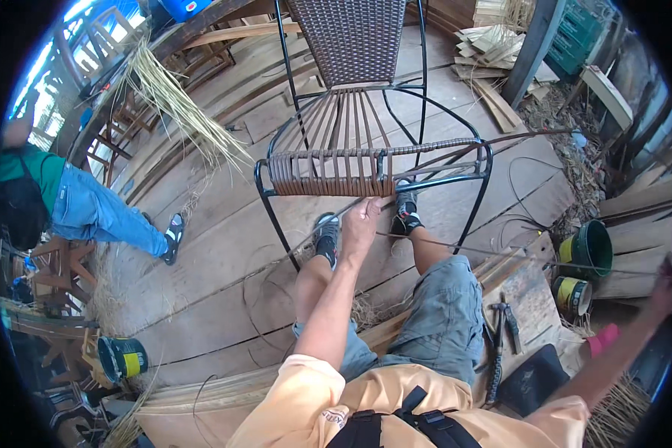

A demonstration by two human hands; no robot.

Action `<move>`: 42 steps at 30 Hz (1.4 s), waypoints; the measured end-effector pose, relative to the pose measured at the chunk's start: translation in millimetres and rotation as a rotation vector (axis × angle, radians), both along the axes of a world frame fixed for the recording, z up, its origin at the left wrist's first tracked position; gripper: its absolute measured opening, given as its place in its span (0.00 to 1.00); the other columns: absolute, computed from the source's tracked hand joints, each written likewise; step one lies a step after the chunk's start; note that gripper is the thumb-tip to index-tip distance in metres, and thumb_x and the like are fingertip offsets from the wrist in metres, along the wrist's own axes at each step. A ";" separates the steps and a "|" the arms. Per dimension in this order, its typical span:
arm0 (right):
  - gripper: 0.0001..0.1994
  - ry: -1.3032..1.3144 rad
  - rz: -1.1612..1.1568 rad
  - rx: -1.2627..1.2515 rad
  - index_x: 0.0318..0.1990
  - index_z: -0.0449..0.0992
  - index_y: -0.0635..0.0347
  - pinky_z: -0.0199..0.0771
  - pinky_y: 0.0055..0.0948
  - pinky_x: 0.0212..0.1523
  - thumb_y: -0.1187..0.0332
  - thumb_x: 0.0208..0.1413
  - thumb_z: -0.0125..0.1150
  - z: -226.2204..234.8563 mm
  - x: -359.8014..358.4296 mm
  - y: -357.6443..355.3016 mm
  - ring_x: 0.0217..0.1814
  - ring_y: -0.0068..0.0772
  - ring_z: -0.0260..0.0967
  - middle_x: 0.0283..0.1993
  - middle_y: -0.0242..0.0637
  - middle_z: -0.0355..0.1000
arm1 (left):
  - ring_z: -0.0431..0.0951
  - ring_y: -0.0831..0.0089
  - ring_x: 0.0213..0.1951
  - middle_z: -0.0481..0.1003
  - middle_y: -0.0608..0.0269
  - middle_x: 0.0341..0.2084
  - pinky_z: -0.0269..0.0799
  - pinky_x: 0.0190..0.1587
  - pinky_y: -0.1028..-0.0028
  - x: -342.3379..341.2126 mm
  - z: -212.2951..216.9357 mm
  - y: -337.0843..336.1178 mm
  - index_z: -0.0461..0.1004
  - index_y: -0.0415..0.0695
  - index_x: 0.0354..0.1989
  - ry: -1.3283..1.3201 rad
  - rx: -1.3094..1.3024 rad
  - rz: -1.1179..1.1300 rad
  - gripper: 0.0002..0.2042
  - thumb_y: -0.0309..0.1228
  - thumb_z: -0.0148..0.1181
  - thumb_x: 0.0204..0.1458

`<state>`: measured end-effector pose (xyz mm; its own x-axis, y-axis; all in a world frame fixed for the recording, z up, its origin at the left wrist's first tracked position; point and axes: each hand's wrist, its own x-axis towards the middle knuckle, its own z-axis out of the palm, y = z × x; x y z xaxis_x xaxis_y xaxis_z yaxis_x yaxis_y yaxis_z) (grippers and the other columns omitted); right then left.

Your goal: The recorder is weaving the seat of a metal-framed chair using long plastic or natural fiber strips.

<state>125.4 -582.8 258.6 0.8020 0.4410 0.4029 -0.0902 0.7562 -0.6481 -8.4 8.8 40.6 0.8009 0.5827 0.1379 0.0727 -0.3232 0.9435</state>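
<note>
Before me stands a metal-framed chair [266, 200] with a woven brown back [351, 41] and brown strands stretched lengthwise across its seat. Its front rails are wrapped with brown rattan-like strand [328, 175] on the left and middle; the right part shows bare dark tube. My left hand [363, 216] is closed in a pinch just under the wrapped edge, on the strand there. A long thin brown strand [493, 255] runs from beside that hand to my right hand [666, 284], stretched far out to the right and closed around it, blurred at the picture's rim.
A hammer [509, 328] lies on a board at my right, near green buckets [591, 250]. Loose strands curl on the plank floor [201, 299]. Pale fibre bundles [179, 104] hang at the left, where another person [97, 201] stands. Wood offcuts [489, 52] are piled behind.
</note>
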 end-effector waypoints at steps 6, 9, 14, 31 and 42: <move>0.11 0.068 -0.552 -1.327 0.42 0.69 0.59 0.67 0.29 0.27 0.64 0.54 0.50 -48.9 21.4 -22.0 0.30 0.29 0.65 0.31 0.36 0.67 | 0.70 0.62 0.22 0.71 0.53 0.18 0.66 0.28 0.69 16.9 -35.2 14.6 0.72 0.37 0.30 0.044 0.174 -0.014 0.14 0.38 0.50 0.54; 0.10 0.134 -0.831 -1.965 0.38 0.72 0.59 0.66 0.31 0.23 0.65 0.53 0.50 -52.0 19.4 -25.4 0.25 0.31 0.67 0.29 0.36 0.68 | 0.71 0.64 0.25 0.71 0.53 0.20 0.66 0.29 0.68 34.7 -48.0 29.5 0.71 0.37 0.30 -0.036 0.426 -0.011 0.13 0.37 0.52 0.53; 0.14 -0.235 0.093 -1.345 0.49 0.69 0.64 0.66 0.17 0.29 0.72 0.56 0.47 -69.5 -52.1 362.6 0.27 0.16 0.63 0.25 0.29 0.67 | 0.71 0.56 0.27 0.72 0.54 0.22 0.66 0.33 0.63 45.7 -38.8 54.8 0.71 0.41 0.27 -0.092 0.358 -0.037 0.12 0.38 0.50 0.53; 0.15 -0.301 0.140 -1.503 0.46 0.67 0.65 0.69 0.29 0.22 0.72 0.50 0.46 -76.3 -26.9 477.2 0.17 0.30 0.67 0.19 0.40 0.70 | 0.66 0.58 0.27 0.65 0.53 0.21 0.61 0.31 0.62 100.0 26.7 72.1 0.69 0.38 0.27 -0.443 0.391 -0.162 0.17 0.41 0.47 0.56; 0.10 0.018 0.596 -1.432 0.37 0.68 0.70 0.64 0.26 0.10 0.73 0.48 0.44 -72.9 -3.2 486.3 0.12 0.25 0.65 0.19 0.40 0.71 | 0.72 0.71 0.33 0.68 0.57 0.26 0.71 0.36 0.71 122.8 -9.8 80.2 0.68 0.33 0.31 -0.440 -0.267 -0.166 0.15 0.36 0.48 0.57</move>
<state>122.2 -96.5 185.7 0.3764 0.6818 -0.6273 -0.1578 -0.6200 -0.7686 114.4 89.0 30.8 0.7856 0.5135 0.3453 -0.3792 -0.0415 0.9244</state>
